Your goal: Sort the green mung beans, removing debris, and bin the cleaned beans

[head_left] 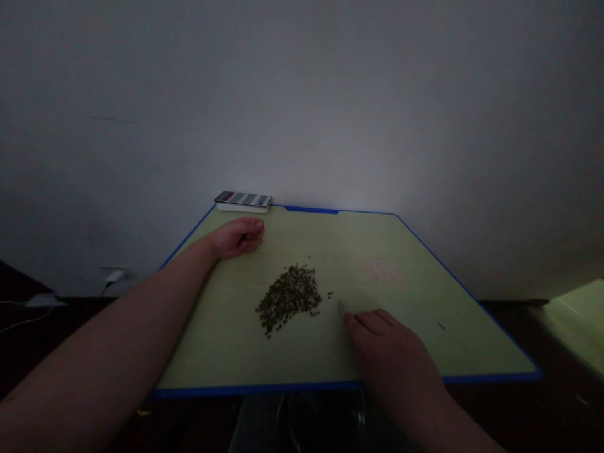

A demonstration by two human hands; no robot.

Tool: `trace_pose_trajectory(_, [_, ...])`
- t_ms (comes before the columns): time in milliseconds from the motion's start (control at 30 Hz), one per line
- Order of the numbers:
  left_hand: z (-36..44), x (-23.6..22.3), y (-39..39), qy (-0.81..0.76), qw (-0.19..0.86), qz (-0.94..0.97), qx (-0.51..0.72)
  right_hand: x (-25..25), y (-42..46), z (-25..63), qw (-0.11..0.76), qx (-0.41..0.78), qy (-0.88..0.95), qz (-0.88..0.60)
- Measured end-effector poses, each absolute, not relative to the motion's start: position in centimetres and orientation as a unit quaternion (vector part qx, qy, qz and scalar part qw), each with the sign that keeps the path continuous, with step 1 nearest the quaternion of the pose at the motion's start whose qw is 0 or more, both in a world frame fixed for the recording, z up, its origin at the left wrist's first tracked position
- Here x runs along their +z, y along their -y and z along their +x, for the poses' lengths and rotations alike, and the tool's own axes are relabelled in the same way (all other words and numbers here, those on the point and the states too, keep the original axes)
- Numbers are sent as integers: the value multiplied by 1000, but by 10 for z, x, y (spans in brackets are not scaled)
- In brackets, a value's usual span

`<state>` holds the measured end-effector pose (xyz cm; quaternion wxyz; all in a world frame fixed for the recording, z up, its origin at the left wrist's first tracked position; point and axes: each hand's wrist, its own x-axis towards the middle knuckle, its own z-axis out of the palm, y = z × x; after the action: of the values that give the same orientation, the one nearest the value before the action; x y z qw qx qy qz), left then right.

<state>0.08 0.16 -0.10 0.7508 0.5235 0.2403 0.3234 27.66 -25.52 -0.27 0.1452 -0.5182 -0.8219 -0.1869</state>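
A loose heap of small dark-brown grains (290,294), mixed with paler ones, lies on the light table (226,352). My left hand (240,237) rests as a loose fist beyond the heap's left side, with nothing visible in it. To the right of the heap, my right hand (389,340) lies low over the table with its fingers closed. A small pale piece (341,308) sticks out at its fingertips; its kind is too blurred to tell. Beyond this hand spreads a thin patch of pale pinkish bits (381,271). A few dark grains sit between the heap and my right hand.
A phone (244,199) lies on a white box at the back left corner. Blue edging (311,209) runs round the table, which stands against a grey wall (330,100). A short dark sliver (441,326) lies at the right. Cables and a plug (116,275) are at the left.
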Motion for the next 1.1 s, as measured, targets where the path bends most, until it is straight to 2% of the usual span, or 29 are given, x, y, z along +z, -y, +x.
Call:
trace_pose_trajectory(333, [0,0,-1,-235,753,525,321,-5,253,252,172,-160,849,-474])
trace_pose_trajectory(767, [1,-1,-1,-239,746,530,324,-1,249,274,71,-178,810,-554])
trace_pose_trajectory(1100, [0,-1,-2,-233,753,524,322,-5,249,286,107,-181,834,-511])
